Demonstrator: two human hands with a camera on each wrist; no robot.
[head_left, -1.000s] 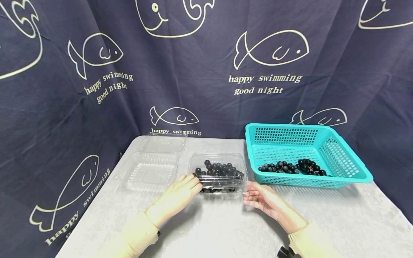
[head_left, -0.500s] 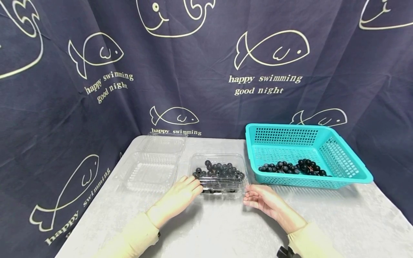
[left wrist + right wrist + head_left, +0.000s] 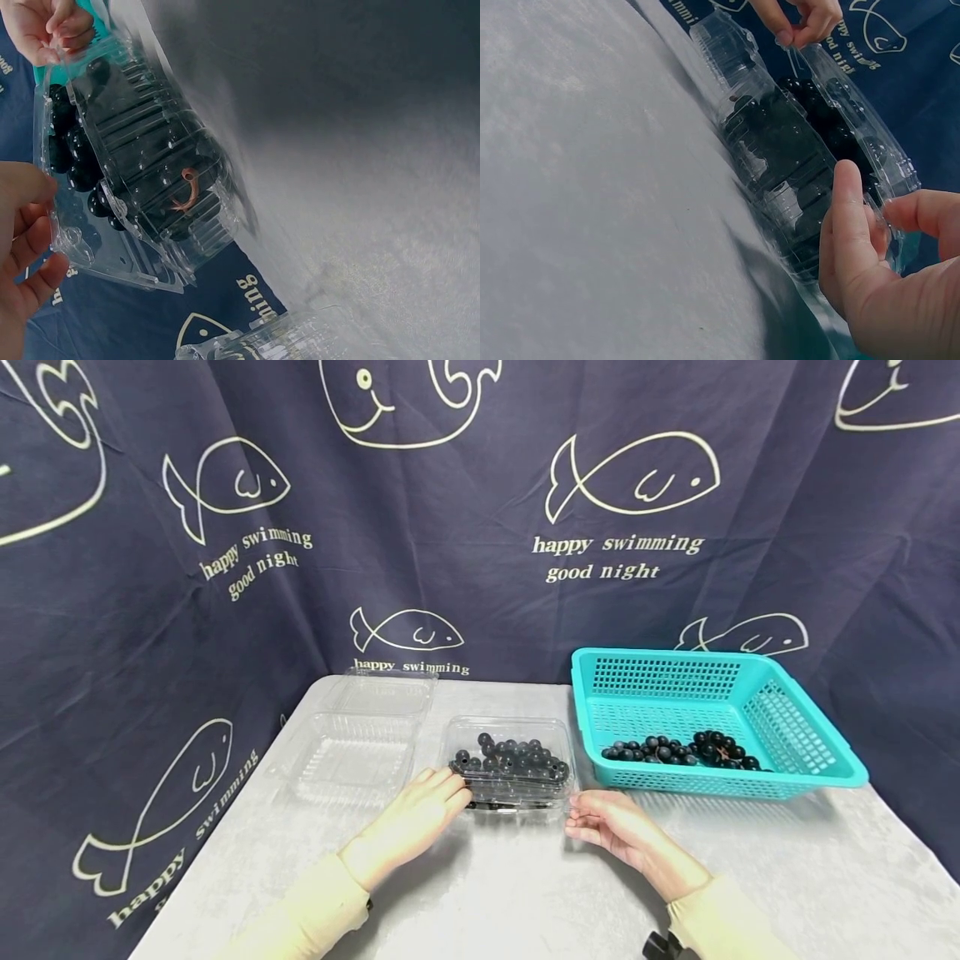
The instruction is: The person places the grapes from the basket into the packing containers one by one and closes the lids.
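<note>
A clear plastic box [image 3: 517, 793] with dark grapes [image 3: 510, 754] inside stands at the middle of the table, its lid lowered over them with a gap at the front in the wrist views. My left hand [image 3: 416, 810] pinches the lid's front left corner; in the left wrist view that hand [image 3: 26, 247] is at the lid's edge. At the front right corner, my right hand [image 3: 618, 831] pinches the lid's rim between thumb and finger, as the right wrist view shows with the hand [image 3: 892, 277] beside the box [image 3: 780, 165]. A brown stem [image 3: 190, 189] shows through the box wall.
An open clear box [image 3: 352, 764], its lid [image 3: 381, 693] folded back, stands to the left. At the right is a turquoise basket [image 3: 806, 710] with dark grapes [image 3: 667, 750] along its near side. A dark blue curtain [image 3: 495, 568] hangs behind the grey table [image 3: 510, 893].
The front edge of the lid has come down slightly over the grapes. Both hands have stayed at the corners, nearly unmoved.
</note>
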